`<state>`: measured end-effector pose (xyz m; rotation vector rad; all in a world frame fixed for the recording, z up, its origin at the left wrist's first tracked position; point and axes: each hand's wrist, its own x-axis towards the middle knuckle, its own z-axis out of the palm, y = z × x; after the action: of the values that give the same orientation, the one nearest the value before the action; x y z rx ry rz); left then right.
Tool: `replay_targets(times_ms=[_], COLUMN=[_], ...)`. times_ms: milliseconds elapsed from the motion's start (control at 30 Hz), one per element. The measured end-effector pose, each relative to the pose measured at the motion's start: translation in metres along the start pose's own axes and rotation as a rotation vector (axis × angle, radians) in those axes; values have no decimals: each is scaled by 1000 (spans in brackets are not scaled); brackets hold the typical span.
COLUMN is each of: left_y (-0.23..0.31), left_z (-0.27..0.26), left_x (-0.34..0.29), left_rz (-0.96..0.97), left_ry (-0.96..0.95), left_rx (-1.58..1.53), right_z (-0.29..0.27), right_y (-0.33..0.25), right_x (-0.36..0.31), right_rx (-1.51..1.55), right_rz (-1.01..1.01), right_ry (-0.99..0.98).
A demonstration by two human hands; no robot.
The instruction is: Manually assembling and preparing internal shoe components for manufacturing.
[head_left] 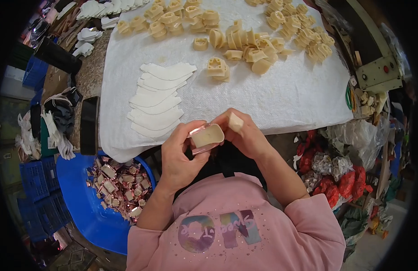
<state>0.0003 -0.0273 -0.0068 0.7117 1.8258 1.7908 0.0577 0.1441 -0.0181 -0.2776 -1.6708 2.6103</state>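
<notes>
Above my lap, just off the table's front edge, my left hand (182,151) is closed around a shoe heel (208,137). Its cream hollow-looking face is turned up, and shiny pink metallic covering wraps its sides. My right hand (245,135) is closed at the heel's right side, its fingertips partly hidden. A pale, flat-faced piece (236,122) sticks up from between that hand's thumb and fingers; its kind cannot be made out. Beyond my hands, white curved cut pieces (157,101) lie overlapped in a column on the white table cover (245,106).
Bare cream heels (256,49) stand in clusters across the table's far side. A blue tub (78,198) at my lower left holds many pink metallic heels (123,183). A dark phone-like slab (90,126) lies by the table's left edge. Red and clear plastic bags (346,183) pile at right.
</notes>
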Motion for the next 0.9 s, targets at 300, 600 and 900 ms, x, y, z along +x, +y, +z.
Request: replay_targets(times_ms=[300, 600, 900], left_y=[19, 6, -8], left_z=[7, 21, 36], left_x=[6, 18, 22], left_rz=[200, 324, 394], left_ry=[-13, 111, 261], left_rx=[408, 408, 500], right_z=[-16, -16, -3], right_y=[-9, 6, 29], right_x=[11, 3, 6], right_rx=[-333, -118, -174], right_rz=[-101, -131, -236], right_ry=[-259, -137, 74])
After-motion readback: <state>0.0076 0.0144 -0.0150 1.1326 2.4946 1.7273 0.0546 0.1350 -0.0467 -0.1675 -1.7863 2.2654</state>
